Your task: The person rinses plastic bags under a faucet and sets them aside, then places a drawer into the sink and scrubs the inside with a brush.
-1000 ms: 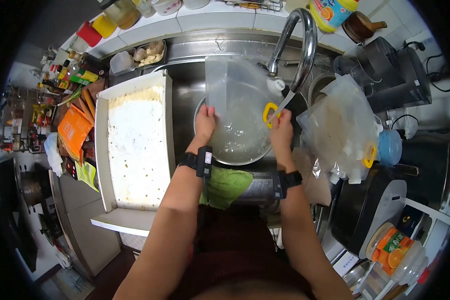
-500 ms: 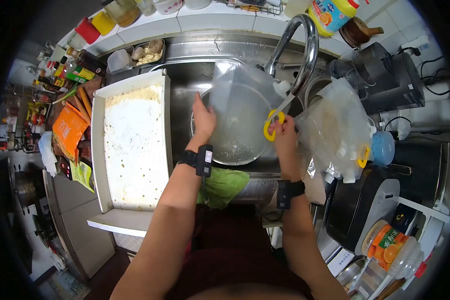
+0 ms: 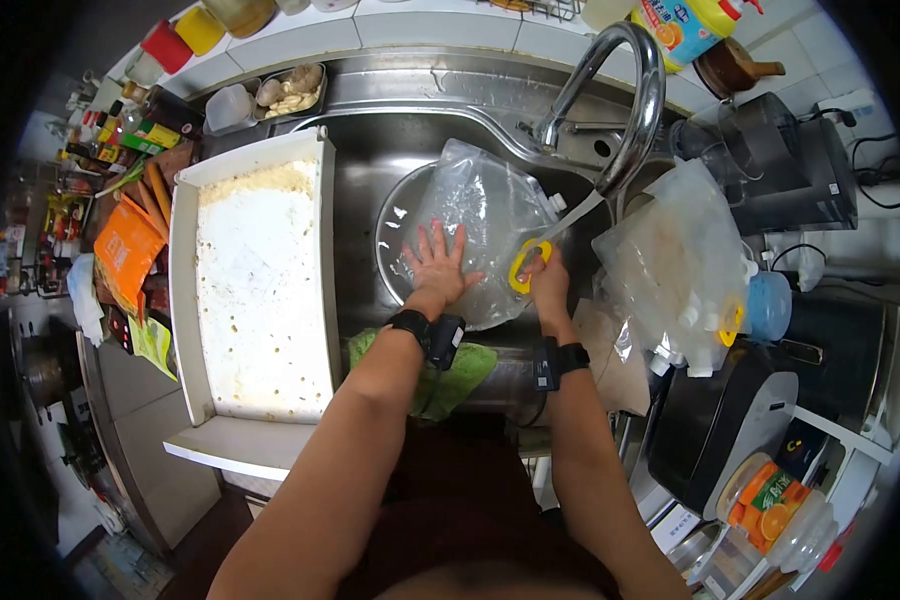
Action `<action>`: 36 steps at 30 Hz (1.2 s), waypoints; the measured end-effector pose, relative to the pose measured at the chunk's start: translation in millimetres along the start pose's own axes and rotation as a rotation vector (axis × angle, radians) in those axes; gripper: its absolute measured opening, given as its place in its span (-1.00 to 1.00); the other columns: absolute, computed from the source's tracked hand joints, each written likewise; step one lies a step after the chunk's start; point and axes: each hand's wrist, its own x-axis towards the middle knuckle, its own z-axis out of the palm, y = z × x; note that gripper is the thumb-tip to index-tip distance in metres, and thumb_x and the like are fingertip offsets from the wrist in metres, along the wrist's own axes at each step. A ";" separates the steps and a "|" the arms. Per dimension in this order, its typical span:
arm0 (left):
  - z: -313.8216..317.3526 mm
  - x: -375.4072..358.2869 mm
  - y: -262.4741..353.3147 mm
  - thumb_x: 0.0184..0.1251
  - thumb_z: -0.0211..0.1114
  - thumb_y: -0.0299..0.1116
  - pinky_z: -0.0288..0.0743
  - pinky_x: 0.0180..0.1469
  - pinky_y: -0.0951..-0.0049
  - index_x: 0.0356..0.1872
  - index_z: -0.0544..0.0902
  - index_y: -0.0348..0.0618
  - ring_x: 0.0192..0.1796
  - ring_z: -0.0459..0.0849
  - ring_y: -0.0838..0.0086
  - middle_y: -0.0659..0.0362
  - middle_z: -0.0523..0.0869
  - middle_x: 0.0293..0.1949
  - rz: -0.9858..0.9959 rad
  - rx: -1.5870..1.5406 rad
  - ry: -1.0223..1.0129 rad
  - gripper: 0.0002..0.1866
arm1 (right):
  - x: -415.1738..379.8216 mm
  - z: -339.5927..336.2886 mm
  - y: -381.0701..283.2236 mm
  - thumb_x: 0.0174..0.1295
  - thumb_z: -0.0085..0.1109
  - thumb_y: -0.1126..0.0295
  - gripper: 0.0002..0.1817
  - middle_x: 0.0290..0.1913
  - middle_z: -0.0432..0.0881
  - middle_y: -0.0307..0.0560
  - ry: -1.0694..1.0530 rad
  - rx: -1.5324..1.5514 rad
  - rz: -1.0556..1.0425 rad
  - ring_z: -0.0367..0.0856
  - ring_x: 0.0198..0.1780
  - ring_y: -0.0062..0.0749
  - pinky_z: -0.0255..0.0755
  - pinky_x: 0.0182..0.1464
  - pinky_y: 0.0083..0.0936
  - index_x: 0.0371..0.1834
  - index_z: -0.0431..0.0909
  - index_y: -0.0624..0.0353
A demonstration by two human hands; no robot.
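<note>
A clear plastic spout bag (image 3: 482, 200) with a white cap and a yellow handle lies in a round metal basin (image 3: 381, 255) inside the sink (image 3: 370, 150). My left hand (image 3: 440, 270) rests on the bag, palm down with fingers spread. The yellow handle (image 3: 521, 268) is gripped in my right hand (image 3: 549, 285), at the bag's right side. Water streams from the curved faucet (image 3: 653, 100) onto the bag near its cap. White bits, perhaps foam, show at the basin's left side.
A white drawer (image 3: 265, 290) with crumbs inside stands left of the sink. Another spout bag (image 3: 660, 240) lies to the right. A green cloth (image 3: 465, 380) hangs over the front edge. A small tray of garlic (image 3: 292, 100) sits behind the drawer.
The bag has come lower and flatter into the basin. My left hand has moved from the basin's left side onto the bag. My right hand has shifted slightly left and down, with the handle.
</note>
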 end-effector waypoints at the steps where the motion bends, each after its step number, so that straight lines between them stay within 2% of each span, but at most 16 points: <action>1: 6.8 4.8 -1.9 0.17 0.05 0.26 -0.39 0.31 -0.30 0.44 -0.20 0.18 0.44 -0.44 -0.10 -0.06 -0.35 0.44 -0.001 -0.020 0.000 -0.08 | 3.5 2.3 2.3 0.32 -0.14 0.40 -0.66 -0.50 0.58 -0.02 -0.002 -0.012 0.008 0.61 -0.54 -0.36 0.50 -0.44 -0.44 0.12 0.28 0.29; 3: 13.7 11.0 -2.6 0.18 0.04 0.24 -0.39 0.31 -0.29 0.44 -0.18 0.16 0.45 -0.43 -0.08 -0.05 -0.32 0.44 0.002 -0.057 0.000 -0.10 | 5.2 1.6 -1.5 0.32 -0.12 0.39 -0.68 -0.52 0.56 -0.04 0.010 -0.004 0.034 0.60 -0.57 -0.35 0.48 -0.48 -0.44 0.10 0.30 0.28; 6: 9.0 8.1 13.8 0.26 0.00 0.15 -0.38 0.36 -0.18 0.43 -0.13 0.13 0.46 -0.37 -0.02 -0.03 -0.29 0.45 -0.031 -0.154 0.192 -0.18 | -1.2 -9.1 -24.8 0.31 -0.09 0.37 -0.70 -0.56 0.53 -0.09 0.058 0.034 0.065 0.56 -0.64 -0.39 0.45 -0.54 -0.46 0.06 0.35 0.26; 9: 6.7 17.8 25.6 0.32 -0.05 0.08 -0.33 0.38 -0.12 0.41 -0.01 0.09 0.47 -0.28 0.01 -0.02 -0.21 0.45 0.481 -0.110 0.388 -0.30 | -13.8 -18.2 -41.2 0.32 -0.11 0.35 -0.64 -0.57 0.51 -0.11 0.109 0.049 0.057 0.52 -0.66 -0.43 0.43 -0.56 -0.51 0.13 0.32 0.27; 12: 8.3 35.8 37.7 0.35 -0.09 0.04 -0.30 0.40 -0.04 0.40 0.05 0.09 0.48 -0.21 0.11 0.02 -0.16 0.45 0.659 -0.079 0.372 -0.35 | -17.3 -23.0 -46.3 0.33 -0.12 0.34 -0.61 -0.57 0.47 -0.15 0.083 0.093 0.036 0.48 -0.66 -0.50 0.41 -0.56 -0.55 0.18 0.30 0.28; 18: 23.2 98.5 5.6 0.36 -0.12 0.03 -0.29 0.40 -0.02 0.38 0.13 0.08 0.47 -0.16 0.14 0.01 -0.07 0.44 0.571 -0.112 0.266 -0.40 | -28.6 -26.9 -21.1 0.35 -0.13 0.35 -0.63 -0.56 0.39 -0.28 -0.017 0.191 0.050 0.36 -0.62 -0.66 0.32 -0.57 -0.64 0.18 0.31 0.24; 20: 4.7 95.9 -1.9 0.37 -0.13 0.02 -0.25 0.41 0.03 0.35 0.18 0.06 0.47 -0.13 0.12 0.01 -0.03 0.43 0.481 0.053 0.259 -0.43 | -33.9 -25.5 -12.3 0.35 -0.13 0.35 -0.64 -0.56 0.37 -0.31 -0.032 0.269 0.076 0.31 -0.62 -0.70 0.28 -0.58 -0.68 0.18 0.31 0.21; 22: -7.0 94.2 -11.7 0.38 -0.16 0.00 -0.21 0.42 0.10 0.33 0.23 0.06 0.47 -0.12 0.17 0.00 -0.02 0.43 0.249 0.150 0.256 -0.46 | -37.2 -29.0 -12.0 0.36 -0.13 0.35 -0.64 -0.56 0.36 -0.32 0.047 0.219 0.062 0.28 -0.62 -0.72 0.24 -0.58 -0.70 0.19 0.32 0.18; 25: -1.4 109.4 -44.5 0.36 -0.13 0.07 0.05 0.36 0.23 0.29 0.27 -0.09 0.39 0.14 0.13 -0.09 0.16 0.36 0.238 -0.079 0.077 -0.40 | -42.9 -43.6 -19.0 0.36 -0.13 0.35 -0.65 -0.56 0.34 -0.34 0.074 0.185 0.049 0.25 -0.61 -0.73 0.22 -0.58 -0.71 0.19 0.32 0.13; 28: 3.6 134.1 -44.1 0.22 0.15 0.10 0.30 0.19 0.32 0.24 0.28 -0.25 0.19 0.43 0.17 -0.13 0.40 0.20 0.063 -0.548 -0.138 -0.28 | -40.8 -50.8 -21.6 0.36 -0.13 0.34 -0.65 -0.54 0.33 -0.36 0.005 0.199 -0.012 0.25 -0.60 -0.74 0.21 -0.56 -0.72 0.19 0.32 0.10; 29: 6.1 137.5 -44.8 0.10 0.26 0.06 0.31 0.20 0.32 0.25 0.28 -0.25 0.19 0.44 0.16 -0.14 0.42 0.18 0.071 -0.614 -0.040 -0.22 | -39.7 -50.4 -21.6 0.37 -0.13 0.34 -0.65 -0.54 0.33 -0.36 -0.026 0.207 -0.040 0.25 -0.59 -0.74 0.21 -0.55 -0.72 0.20 0.32 0.09; 31: -19.6 120.4 -28.9 -0.13 0.48 0.00 0.33 0.20 0.31 0.25 0.28 -0.26 0.19 0.46 0.13 -0.15 0.45 0.15 0.086 -0.749 0.158 -0.07 | -35.2 -46.8 -19.6 0.36 -0.14 0.29 -0.63 -0.35 0.50 -0.11 -0.104 0.101 -0.102 0.47 -0.36 -0.47 0.35 -0.28 -0.56 0.20 0.32 0.07; 32: -24.1 120.5 -25.5 -0.18 0.52 -0.04 0.34 0.18 0.34 0.22 0.31 -0.27 0.17 0.48 0.16 -0.14 0.48 0.13 0.066 -0.769 0.161 -0.09 | -34.1 -46.0 -17.5 0.35 -0.15 0.27 -0.63 -0.25 0.59 0.02 -0.143 0.045 -0.130 0.59 -0.24 -0.33 0.42 -0.14 -0.48 0.20 0.33 0.06; 34: -26.8 130.7 -24.2 -0.27 0.59 -0.11 0.38 0.13 0.40 0.16 0.39 -0.29 0.12 0.52 0.23 -0.10 0.54 0.07 0.026 -0.810 0.168 -0.11 | -36.7 -41.7 -18.5 0.35 -0.15 0.28 -0.64 -0.16 0.58 0.06 -0.153 0.080 -0.158 0.57 -0.15 -0.28 0.40 -0.06 -0.46 0.19 0.34 0.04; 35: -23.2 132.7 -25.6 -0.18 0.54 -0.09 0.40 0.05 0.44 0.08 0.44 -0.29 0.02 0.52 0.33 -0.01 0.57 -0.03 0.075 -0.845 0.164 -0.22 | -36.9 -39.8 -19.9 0.35 -0.15 0.28 -0.64 -0.11 0.57 0.08 -0.160 0.098 -0.174 0.56 -0.11 -0.25 0.39 -0.02 -0.45 0.19 0.35 0.04; 36: -9.9 139.0 -29.9 -0.09 0.50 -0.08 0.41 -0.04 0.49 0.00 0.49 -0.29 -0.09 0.52 0.43 0.08 0.60 -0.13 0.122 -0.879 0.159 -0.33 | -36.0 -37.8 -16.0 0.35 -0.14 0.28 -0.64 -0.24 0.50 -0.07 -0.113 0.114 -0.193 0.46 -0.26 -0.42 0.32 -0.19 -0.55 0.18 0.35 0.06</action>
